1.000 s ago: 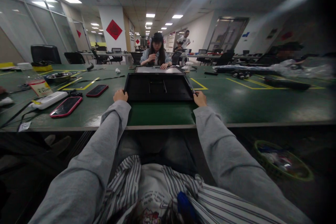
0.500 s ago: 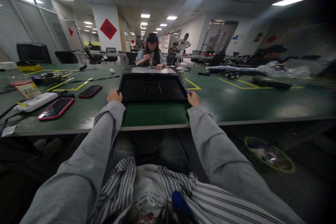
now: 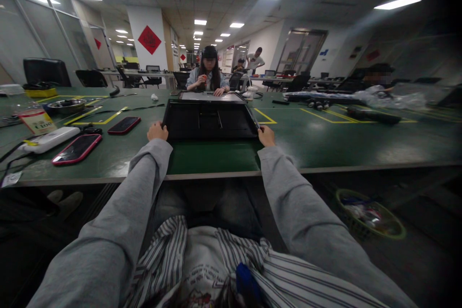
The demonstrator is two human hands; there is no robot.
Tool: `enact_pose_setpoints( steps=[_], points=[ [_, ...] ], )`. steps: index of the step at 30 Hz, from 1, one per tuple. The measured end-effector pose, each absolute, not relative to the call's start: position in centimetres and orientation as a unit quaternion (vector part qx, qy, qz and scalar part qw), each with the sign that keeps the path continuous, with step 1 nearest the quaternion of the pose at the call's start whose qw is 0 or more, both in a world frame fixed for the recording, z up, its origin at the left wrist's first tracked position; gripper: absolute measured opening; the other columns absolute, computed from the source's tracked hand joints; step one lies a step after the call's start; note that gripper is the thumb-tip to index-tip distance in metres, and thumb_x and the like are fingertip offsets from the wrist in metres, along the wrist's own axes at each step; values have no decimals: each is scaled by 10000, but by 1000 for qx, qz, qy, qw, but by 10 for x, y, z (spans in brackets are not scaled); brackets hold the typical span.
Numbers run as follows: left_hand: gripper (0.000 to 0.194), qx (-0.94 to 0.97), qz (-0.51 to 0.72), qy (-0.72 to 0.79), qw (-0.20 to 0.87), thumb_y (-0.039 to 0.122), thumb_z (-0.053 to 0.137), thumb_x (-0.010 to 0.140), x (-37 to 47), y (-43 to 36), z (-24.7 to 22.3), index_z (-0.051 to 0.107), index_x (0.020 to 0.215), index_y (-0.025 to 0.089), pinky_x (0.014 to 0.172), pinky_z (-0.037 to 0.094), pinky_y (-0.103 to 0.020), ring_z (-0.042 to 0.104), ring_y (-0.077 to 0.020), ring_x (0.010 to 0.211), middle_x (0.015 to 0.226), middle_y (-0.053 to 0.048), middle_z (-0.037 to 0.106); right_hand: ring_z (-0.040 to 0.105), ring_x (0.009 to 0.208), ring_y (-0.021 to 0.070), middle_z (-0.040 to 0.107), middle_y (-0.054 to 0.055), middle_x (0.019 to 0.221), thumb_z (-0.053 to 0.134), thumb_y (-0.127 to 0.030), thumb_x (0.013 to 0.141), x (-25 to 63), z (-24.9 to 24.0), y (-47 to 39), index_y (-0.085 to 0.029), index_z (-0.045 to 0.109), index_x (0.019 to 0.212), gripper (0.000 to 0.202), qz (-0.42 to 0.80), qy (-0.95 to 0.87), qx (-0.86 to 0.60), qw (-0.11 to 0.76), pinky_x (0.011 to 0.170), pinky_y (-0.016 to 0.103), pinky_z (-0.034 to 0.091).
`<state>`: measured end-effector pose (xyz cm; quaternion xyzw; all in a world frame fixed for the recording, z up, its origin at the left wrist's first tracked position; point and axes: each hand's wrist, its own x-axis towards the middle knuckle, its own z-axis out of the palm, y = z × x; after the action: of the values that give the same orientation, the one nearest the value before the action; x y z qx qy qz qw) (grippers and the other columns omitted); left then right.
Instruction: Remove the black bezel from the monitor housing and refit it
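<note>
A shallow black rectangular panel with raised edges and a recessed middle section lies at the centre of the green table. At its left edge, my left hand is closed, fingers gripping the side. My right hand pinches the opposite edge the same way. The fingers on the panel's far side are partly hidden. Just beyond it a grey flat panel lies in front of a person seated across the table.
To the left are two red-edged phones, a white power strip, a bottle and a metal bowl. Clear plastic wrap and dark parts lie at right. A green basket stands below the table edge.
Both hands keep their hold, and the black panel stays almost in place. The view has shifted only very slightly.
</note>
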<state>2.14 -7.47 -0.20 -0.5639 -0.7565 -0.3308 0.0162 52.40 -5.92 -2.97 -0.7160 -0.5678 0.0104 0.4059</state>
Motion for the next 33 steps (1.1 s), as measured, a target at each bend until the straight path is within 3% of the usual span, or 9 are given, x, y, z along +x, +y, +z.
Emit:
enact_pose_setpoints(
  steps=[7,17,23,27,33],
  points=[
    [387,-560,-337,-756,21,332,477,949,22,-75,-2,618,1278,185,1010,455,-470,567,-337,1241,1341,-166,620,652,1154,295,721,150,1230,493,-233,895,522,-28,-60,-151,693,1203,377,-3,-567,-700,433,1055,449,475],
    [373,-549,-317,-774,-15,332,483,951,25,-80,1,597,1275,190,1038,424,-505,545,-342,1277,1363,-185,603,649,1178,269,721,148,1232,528,-242,909,522,-27,-63,-152,682,1211,351,24,-553,-729,403,1050,416,482],
    [366,-536,-322,-781,-21,347,457,960,33,-84,5,612,1256,198,1089,325,-633,520,-367,1296,1379,-204,594,642,1169,282,718,155,1225,532,-265,911,521,-26,-63,-158,664,1231,362,29,-545,-743,388,1040,439,480],
    [420,-505,-358,-784,51,398,381,989,30,-91,11,605,1260,166,1116,281,-644,486,-357,1314,1366,-216,582,634,1174,285,712,153,1232,524,-267,914,524,-29,-61,-163,657,1243,369,25,-551,-741,383,1042,443,475],
    [513,-426,-350,-823,137,336,442,933,-38,-117,17,480,1367,65,1105,250,-711,294,-422,1446,1494,-308,411,613,1221,307,678,190,1293,498,-290,944,529,-35,-55,-124,623,1313,423,18,-560,-743,367,1058,458,463]
  ],
)
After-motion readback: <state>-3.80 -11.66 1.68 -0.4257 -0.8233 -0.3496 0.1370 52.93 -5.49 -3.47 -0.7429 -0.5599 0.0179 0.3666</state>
